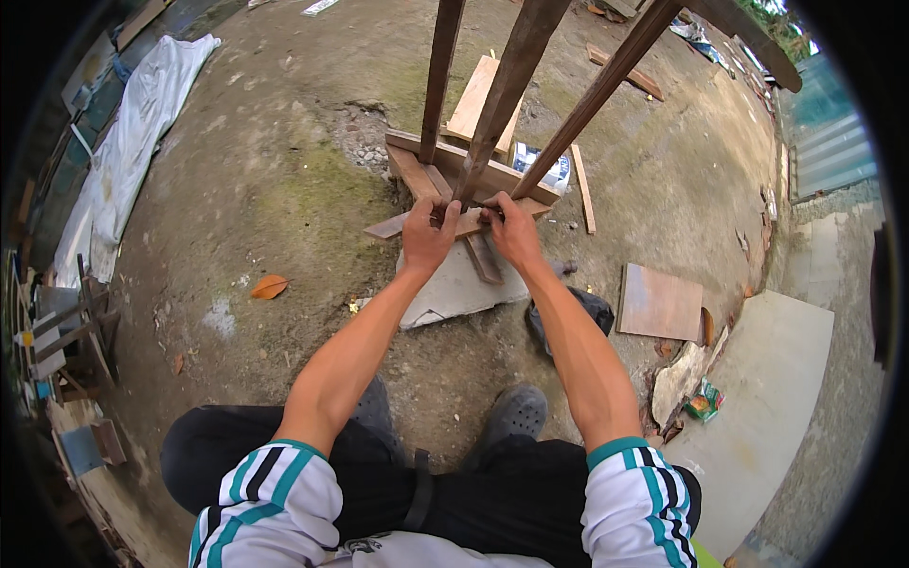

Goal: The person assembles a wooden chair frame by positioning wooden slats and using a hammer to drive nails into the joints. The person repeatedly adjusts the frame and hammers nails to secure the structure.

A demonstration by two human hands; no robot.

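Note:
Before me stands a wooden frame with three dark upright posts (500, 90) rising from its base. A long board (492, 173) runs along the far side of that base. Across the near side lies a short wooden strip (386, 227). My left hand (430, 237) is closed on this strip left of the middle post, thumb and fingers bent round its edge. My right hand (512, 232) pinches the same strip a little to the right. A crosspiece (484, 260) sticks out toward me below the strip, over a grey slab (454, 301). Fingertips partly hide the joint.
Behind the frame are a pale plank (472, 97) and a white-and-blue can (547, 161). A thin stick (583, 189), a square board (660, 301) and a black plastic bag (576, 319) lie rightward. White sheeting (142, 142) is at the left, a wall (833, 256) at the right.

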